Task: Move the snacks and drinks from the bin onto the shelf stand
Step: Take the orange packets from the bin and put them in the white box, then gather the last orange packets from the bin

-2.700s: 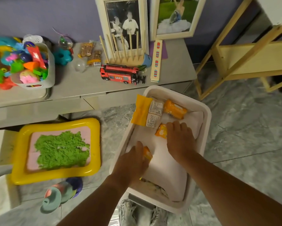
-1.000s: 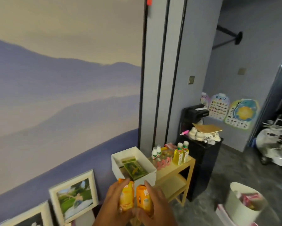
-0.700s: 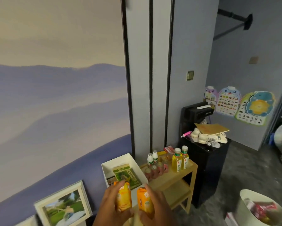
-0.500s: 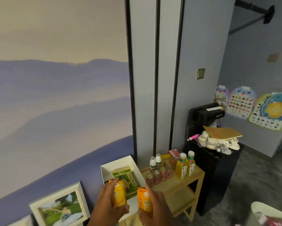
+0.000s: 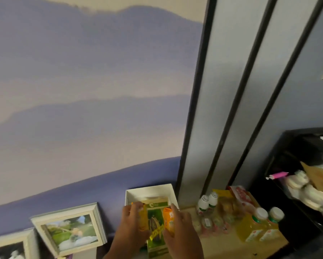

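Observation:
My left hand (image 5: pixel 130 227) grips an orange snack packet (image 5: pixel 143 217). A second orange snack packet (image 5: pixel 169 219) sits in the grip of my right hand (image 5: pixel 181 232). Both hands hover over a white box (image 5: pixel 149 192) that holds a green seed packet (image 5: pixel 156 228). To the right is the wooden shelf stand (image 5: pixel 231 245). On its top stand two small white bottles (image 5: pixel 207 203), several pink cups, yellow and red snack bags (image 5: pixel 240 197) and two yellow juice bottles (image 5: pixel 259 227). The bin is out of view.
Two framed pictures (image 5: pixel 71 228) lean against the purple wall at lower left. A black cabinet (image 5: pixel 297 165) with a pink pen, white items and a brown card on it stands right of the shelf stand.
I took two orange packets from the bin on the floor, turned and came up to the shelf stand. My hands with the packets have moved forward over the white box.

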### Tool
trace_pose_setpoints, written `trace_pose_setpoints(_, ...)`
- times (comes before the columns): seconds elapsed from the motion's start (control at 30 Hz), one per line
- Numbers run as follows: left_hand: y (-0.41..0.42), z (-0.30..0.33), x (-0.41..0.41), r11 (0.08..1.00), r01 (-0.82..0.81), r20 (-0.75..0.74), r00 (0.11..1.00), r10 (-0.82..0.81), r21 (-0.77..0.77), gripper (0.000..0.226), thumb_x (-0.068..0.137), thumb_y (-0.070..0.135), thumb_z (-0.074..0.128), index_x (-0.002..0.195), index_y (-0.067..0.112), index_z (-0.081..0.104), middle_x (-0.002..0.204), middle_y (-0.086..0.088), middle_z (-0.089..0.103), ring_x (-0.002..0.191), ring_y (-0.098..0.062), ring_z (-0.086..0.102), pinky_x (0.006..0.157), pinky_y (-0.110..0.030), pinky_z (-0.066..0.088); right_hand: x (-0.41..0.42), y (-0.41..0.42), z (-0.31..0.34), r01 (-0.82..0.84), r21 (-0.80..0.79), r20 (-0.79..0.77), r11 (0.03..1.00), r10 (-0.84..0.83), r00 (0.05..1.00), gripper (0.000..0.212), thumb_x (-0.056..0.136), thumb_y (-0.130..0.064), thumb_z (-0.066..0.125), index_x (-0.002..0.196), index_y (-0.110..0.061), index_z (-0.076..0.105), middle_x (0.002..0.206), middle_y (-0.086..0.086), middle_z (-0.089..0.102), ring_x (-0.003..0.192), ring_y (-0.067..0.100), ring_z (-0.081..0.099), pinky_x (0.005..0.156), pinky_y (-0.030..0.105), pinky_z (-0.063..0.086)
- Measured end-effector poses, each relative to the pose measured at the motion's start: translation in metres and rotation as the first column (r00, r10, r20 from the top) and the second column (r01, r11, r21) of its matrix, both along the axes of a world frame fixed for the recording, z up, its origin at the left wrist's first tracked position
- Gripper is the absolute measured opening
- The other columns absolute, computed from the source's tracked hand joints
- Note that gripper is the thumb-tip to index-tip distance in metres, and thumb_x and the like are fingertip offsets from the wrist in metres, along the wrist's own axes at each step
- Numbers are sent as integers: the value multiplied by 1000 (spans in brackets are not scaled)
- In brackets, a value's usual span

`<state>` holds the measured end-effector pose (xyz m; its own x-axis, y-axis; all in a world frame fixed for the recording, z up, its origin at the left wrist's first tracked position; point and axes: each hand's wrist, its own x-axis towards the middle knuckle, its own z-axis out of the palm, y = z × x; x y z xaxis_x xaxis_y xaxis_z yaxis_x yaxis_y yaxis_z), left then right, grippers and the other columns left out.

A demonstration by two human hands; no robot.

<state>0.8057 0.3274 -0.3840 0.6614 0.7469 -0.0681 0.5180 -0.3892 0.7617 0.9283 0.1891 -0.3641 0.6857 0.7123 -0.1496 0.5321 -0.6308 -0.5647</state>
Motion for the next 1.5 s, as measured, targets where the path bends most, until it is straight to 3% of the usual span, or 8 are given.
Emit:
trace_pose_setpoints(0.4, 57, -58, 75, 996, 16, -233, 972, 6, 91, 82, 75, 38, 84, 143, 33, 39, 149, 2, 42, 129, -18, 52, 107, -32, 48, 67, 100, -87, -180, -208, -33, 962, 177, 984, 80, 98, -51, 55, 160, -34, 7, 152, 3, 34, 131, 20, 49, 99, 33, 53)
trace_pose_setpoints(0.57, 63, -79, 81, 994, 36, -355, 935, 3, 104, 89, 87, 51, 69, 155, 35, 14, 167, -3, 9, 137, -27, 48, 108, -37, 46, 73, 115, -108, -195, -223, -23, 955, 194, 981, 78, 97, -51, 55, 159, -26, 17, 163, 4, 27, 150, 26, 27, 117, 39, 38)
trace_pose_setpoints(0.73, 64, -67, 71, 990, -1, -277, 960, 40, 140, 75, 97, 52, 52, 158, 34, 13, 168, 10, 3, 152, -18, 19, 116, -37, 36, 75, 113, -95, -189, -159, 33, 969, 197, 980, 71, 101, -50, 48, 160, -23, 21, 170, -1, 16, 157, 20, 13, 123, 37, 29)
trace_pose_setpoints(0.9, 73, -30, 52, 966, -2, -249, 966, 69, 258, 69, 97, 65, 37, 156, 36, 17, 166, 13, 11, 152, -12, 17, 117, -35, 31, 70, 109, -55, -199, -44, 122, 979, 203, 972, 68, 102, -54, 41, 160, -21, 26, 168, -3, 22, 155, 18, 18, 124, 35, 27)
trace_pose_setpoints(1.03, 75, 8, 22, 942, 3, -195, 979, 66, 336, 67, 97, 61, 42, 156, 33, 25, 165, 10, 20, 149, -11, 23, 116, -31, 30, 53, 98, -19, -228, 31, 183, 973, 219, 958, 66, 102, -53, 44, 159, -23, 29, 167, -4, 26, 154, 16, 22, 122, 33, 27)
trace_pose_setpoints(1.17, 68, 43, -27, 929, -51, -152, 982, 113, 365, 79, 88, 76, 25, 154, 33, 30, 164, 10, 23, 148, -14, 28, 116, -32, 32, 23, 84, 18, -283, 69, 250, 957, 258, 933, 67, 101, -51, 48, 159, -23, 28, 166, -5, 28, 152, 15, 25, 121, 31, 27)
trace_pose_setpoints(1.3, 47, 71, -102, 902, -170, -90, 971, 222, 396, 64, 96, 59, 46, 153, 30, 35, 162, 6, 29, 148, -15, 30, 115, -33, 34, -31, 80, 52, -380, 84, 272, 921, 345, 898, 69, 101, -53, 48, 160, -26, 26, 167, -6, 25, 152, 15, 25, 121, 33, 29)
trace_pose_setpoints(1.5, -20, 92, -247, 819, -368, -89, 889, 448, 440, 67, 94, 61, 42, 150, 26, 39, 158, 1, 37, 144, -18, 35, 114, -35, 34, -150, 67, 70, -615, 129, 285, 778, 565, 774, 69, 99, -48, 54, 158, -19, 31, 165, 1, 31, 149, 22, 30, 120, 37, 31)
